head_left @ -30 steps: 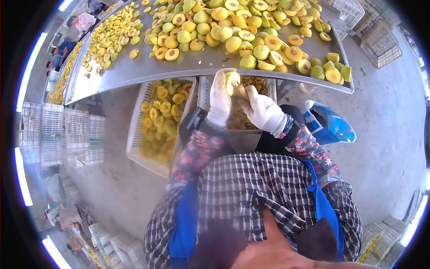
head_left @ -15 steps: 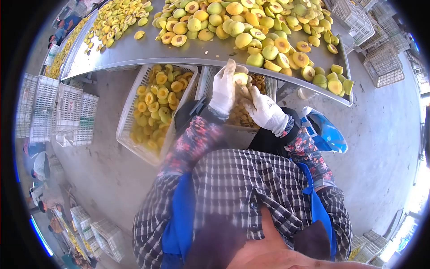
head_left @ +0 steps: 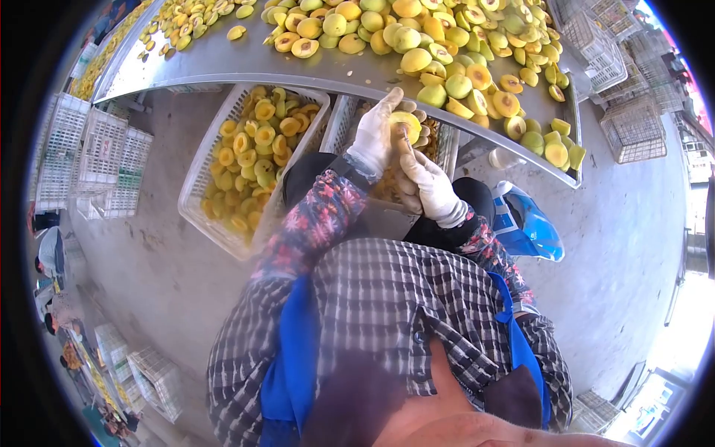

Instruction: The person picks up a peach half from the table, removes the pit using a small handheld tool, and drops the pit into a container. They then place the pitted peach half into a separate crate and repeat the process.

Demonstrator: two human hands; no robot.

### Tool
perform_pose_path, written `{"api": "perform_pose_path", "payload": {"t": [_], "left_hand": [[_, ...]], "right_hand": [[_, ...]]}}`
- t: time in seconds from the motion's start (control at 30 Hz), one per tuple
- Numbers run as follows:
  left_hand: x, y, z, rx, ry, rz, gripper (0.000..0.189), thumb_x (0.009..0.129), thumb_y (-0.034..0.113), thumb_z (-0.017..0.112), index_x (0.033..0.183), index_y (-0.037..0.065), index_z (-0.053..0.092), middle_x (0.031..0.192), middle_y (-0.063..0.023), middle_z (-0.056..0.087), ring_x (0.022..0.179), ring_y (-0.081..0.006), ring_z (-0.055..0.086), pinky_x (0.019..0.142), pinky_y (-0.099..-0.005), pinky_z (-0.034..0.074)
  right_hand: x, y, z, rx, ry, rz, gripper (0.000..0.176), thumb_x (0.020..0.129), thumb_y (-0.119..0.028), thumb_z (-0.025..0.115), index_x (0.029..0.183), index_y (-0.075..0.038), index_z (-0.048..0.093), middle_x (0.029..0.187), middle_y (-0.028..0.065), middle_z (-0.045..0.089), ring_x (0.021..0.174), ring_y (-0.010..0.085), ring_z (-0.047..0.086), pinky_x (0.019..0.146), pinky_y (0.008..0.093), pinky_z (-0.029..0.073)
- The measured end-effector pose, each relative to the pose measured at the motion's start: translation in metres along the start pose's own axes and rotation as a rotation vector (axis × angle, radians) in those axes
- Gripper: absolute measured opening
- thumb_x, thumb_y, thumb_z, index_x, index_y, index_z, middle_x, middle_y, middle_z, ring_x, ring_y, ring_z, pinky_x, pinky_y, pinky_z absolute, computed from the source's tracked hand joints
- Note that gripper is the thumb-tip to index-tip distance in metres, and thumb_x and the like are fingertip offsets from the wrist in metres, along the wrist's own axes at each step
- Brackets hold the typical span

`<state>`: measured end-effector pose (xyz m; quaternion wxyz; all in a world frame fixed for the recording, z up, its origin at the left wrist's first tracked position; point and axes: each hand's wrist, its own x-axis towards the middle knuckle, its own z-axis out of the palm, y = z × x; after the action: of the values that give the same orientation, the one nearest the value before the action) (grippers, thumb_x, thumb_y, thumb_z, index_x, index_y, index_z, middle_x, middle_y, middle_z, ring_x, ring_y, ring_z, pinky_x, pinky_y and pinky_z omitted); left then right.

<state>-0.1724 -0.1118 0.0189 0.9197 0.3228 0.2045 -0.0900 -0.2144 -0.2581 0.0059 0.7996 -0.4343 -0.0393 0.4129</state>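
My left hand [head_left: 377, 135], in a white glove, is closed around a yellow peach half [head_left: 406, 127], its cut face turned up. Just below it my gloved right hand [head_left: 432, 188] is closed, with the tip of a slim brownish tool [head_left: 404, 139] reaching the middle of the cut face. What kind of tool it is does not show clearly. Both hands are over a crate [head_left: 341, 123] holding brownish pieces, partly hidden by my arms. Beyond them, whole and halved peaches [head_left: 417, 59] are heaped on a metal table [head_left: 328, 73].
A white crate [head_left: 195, 182] full of pitted halves stands on the floor to my left. The table's raised metal edge [head_left: 246, 78] runs just beyond my hands. A blue bag [head_left: 532, 227] lies by my right knee. Stacked crates [head_left: 633, 130] stand farther right; other people are far left.
My left hand has turned the peach half so its cut face shows. My right hand has moved slightly down and left, with the tool now at the fruit's centre. The view has shifted a little.
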Motion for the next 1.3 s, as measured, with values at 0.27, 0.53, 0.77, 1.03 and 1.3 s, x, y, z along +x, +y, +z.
{"api": "perform_pose_path", "payload": {"t": [0.27,0.53,0.77,1.03,1.3], "left_hand": [[0.011,-0.005,-0.014,-0.102,0.017,0.039,0.038,0.092,0.039,0.063,0.102,0.004,0.054,0.090,-0.0166,0.065,0.074,-0.0347,0.066,0.065,-0.0458,0.059],[0.003,0.053,-0.053,-0.351,0.063,0.236,0.030,0.098,0.038,0.053,0.089,0.010,0.056,0.084,-0.0098,0.064,0.070,-0.0280,0.065,0.060,-0.0436,0.056],[0.005,0.123,-0.248,1.360,0.408,0.318,0.063,0.092,0.048,0.054,0.140,0.007,0.045,0.148,-0.0193,0.038,0.137,-0.0302,0.035,0.113,-0.0462,0.028],[0.020,0.112,-0.278,2.014,0.629,0.082,0.073,0.080,0.052,0.065,0.144,0.025,0.042,0.156,-0.0131,0.024,0.139,-0.0507,0.019,0.112,-0.0614,0.020],[0.064,0.120,-0.307,2.078,0.323,0.385,0.069,0.082,0.030,0.066,0.145,0.025,0.038,0.158,-0.0057,0.019,0.133,-0.0537,0.029,0.108,-0.0566,0.035]], "right_hand": [[0.018,0.032,-0.008,-1.235,0.364,-0.484,0.024,0.097,-0.021,0.052,0.109,-0.001,0.047,0.082,0.0268,0.059,0.079,0.0487,0.059,0.066,0.0475,0.047],[0.019,0.030,-0.013,-1.441,0.310,-0.462,0.024,0.094,-0.018,0.055,0.112,-0.004,0.046,0.081,0.0266,0.061,0.078,0.0473,0.061,0.064,0.0512,0.047],[0.004,0.014,-0.045,-1.702,0.196,-0.126,0.048,0.091,-0.017,0.056,0.135,-0.005,0.039,0.106,0.0280,0.063,0.095,0.0430,0.061,0.080,0.0477,0.049],[0.022,-0.007,-0.028,-1.522,0.312,-0.339,0.039,0.087,-0.014,0.065,0.123,-0.007,0.050,0.098,0.0235,0.064,0.090,0.0445,0.062,0.074,0.0449,0.050],[0.066,-0.051,0.031,-1.692,0.381,-0.769,0.036,0.089,-0.012,0.064,0.121,-0.002,0.052,0.092,0.0185,0.066,0.080,0.0333,0.068,0.071,0.0363,0.053]]}}
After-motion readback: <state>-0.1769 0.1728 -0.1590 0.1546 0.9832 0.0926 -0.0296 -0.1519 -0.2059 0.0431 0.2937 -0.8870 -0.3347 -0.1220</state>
